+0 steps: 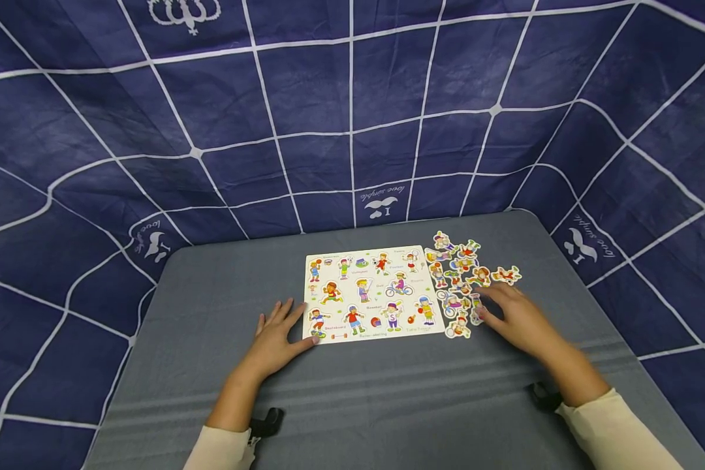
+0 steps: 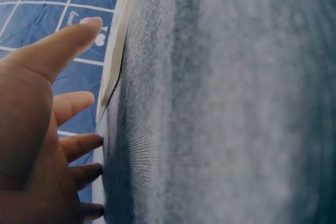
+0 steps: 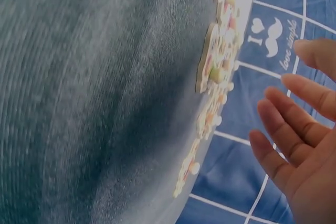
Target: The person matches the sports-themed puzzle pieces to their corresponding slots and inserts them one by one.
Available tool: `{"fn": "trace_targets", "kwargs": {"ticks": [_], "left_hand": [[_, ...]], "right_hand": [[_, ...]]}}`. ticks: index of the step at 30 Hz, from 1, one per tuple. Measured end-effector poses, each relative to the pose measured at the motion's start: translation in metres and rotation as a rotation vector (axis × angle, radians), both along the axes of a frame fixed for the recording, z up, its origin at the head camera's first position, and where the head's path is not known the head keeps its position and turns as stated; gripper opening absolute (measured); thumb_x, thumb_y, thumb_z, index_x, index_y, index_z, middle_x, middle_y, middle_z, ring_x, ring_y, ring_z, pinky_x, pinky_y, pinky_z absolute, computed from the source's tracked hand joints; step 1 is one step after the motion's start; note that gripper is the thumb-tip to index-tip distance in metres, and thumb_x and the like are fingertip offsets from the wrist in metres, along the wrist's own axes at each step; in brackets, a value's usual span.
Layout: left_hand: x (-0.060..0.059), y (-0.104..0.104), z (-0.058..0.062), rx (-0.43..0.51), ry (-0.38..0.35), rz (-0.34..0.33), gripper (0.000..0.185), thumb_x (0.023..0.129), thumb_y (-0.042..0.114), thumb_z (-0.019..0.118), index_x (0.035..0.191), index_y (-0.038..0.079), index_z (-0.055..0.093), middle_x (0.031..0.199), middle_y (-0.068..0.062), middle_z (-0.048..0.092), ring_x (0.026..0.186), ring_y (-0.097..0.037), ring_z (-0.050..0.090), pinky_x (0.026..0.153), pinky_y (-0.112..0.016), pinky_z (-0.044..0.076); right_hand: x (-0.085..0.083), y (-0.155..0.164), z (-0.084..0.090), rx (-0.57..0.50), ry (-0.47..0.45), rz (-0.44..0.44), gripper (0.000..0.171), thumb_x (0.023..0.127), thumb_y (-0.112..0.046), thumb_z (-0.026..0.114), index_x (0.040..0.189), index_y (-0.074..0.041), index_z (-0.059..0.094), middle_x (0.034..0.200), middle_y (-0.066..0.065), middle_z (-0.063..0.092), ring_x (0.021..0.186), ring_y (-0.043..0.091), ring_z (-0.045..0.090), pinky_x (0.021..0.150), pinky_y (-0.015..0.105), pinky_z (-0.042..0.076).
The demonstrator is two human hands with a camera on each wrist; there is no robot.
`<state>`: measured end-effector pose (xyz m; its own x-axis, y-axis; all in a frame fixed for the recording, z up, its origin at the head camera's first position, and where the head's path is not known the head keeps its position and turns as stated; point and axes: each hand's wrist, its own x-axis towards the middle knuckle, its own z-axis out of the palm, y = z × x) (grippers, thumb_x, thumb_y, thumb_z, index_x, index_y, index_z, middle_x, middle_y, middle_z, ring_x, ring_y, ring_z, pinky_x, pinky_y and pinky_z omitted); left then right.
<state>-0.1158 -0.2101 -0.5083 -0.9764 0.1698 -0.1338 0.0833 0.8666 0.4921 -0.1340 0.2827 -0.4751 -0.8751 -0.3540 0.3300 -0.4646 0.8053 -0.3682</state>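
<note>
Cream sleeves (image 1: 617, 431) nearest. Left hand (image 1: 279, 336) flat, open, steadying puzzle board (image 1: 371, 294)'s left corner. Right hand (image 1: 514, 316) open over loose pieces (image 1: 467, 274) right of board; best pinch one piece only.

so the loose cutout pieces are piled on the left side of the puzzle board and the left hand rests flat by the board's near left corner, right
Not quite. The loose cutout pieces lie on the right side of the puzzle board, under the reach of the right hand, as the head view shows. The rest holds: the left hand rests flat on the grey table by the board's near left corner.
</note>
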Motion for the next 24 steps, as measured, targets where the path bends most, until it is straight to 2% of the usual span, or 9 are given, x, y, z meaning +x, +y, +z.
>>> {"fn": "trace_targets", "kwargs": {"ticks": [3,8,17,24], "left_hand": [[0.0,0.0,-0.001,-0.006,-0.015,-0.001,0.089,0.085,0.066,0.07,0.158,0.024,0.039,0.168,-0.017,0.022,0.157,-0.043,0.01,0.121,-0.072,0.002],[-0.001,0.0,-0.002,-0.022,-0.022,-0.013,0.09,0.085,0.065,0.07,0.158,0.024,0.038,0.169,-0.016,0.02,0.158,-0.042,0.008,0.122,-0.071,0.0],[0.0,-0.002,-0.003,-0.019,-0.035,-0.027,0.088,0.087,0.064,0.068,0.159,0.027,0.035,0.17,-0.014,0.017,0.158,-0.041,0.005,0.122,-0.07,-0.002],[0.001,-0.003,-0.004,-0.002,-0.04,-0.032,0.088,0.087,0.064,0.068,0.159,0.027,0.034,0.17,-0.014,0.016,0.158,-0.041,0.005,0.122,-0.07,-0.003]], "right_hand": [[0.001,-0.004,-0.002,0.003,0.002,0.031,0.036,0.085,-0.011,0.079,0.12,-0.005,0.071,0.109,0.013,0.068,0.102,0.032,0.064,0.088,0.052,0.05],[0.003,-0.011,-0.003,0.008,-0.037,0.054,0.031,0.087,-0.01,0.078,0.117,-0.006,0.072,0.111,0.011,0.07,0.103,0.032,0.066,0.089,0.052,0.051],[0.004,-0.021,-0.01,0.05,-0.11,0.104,0.023,0.087,-0.012,0.078,0.109,-0.011,0.074,0.102,0.002,0.07,0.095,0.023,0.067,0.084,0.047,0.053],[0.004,-0.026,-0.017,0.059,-0.104,0.162,0.02,0.084,-0.006,0.078,0.104,-0.011,0.076,0.104,0.004,0.072,0.105,0.03,0.069,0.097,0.053,0.051]]}}
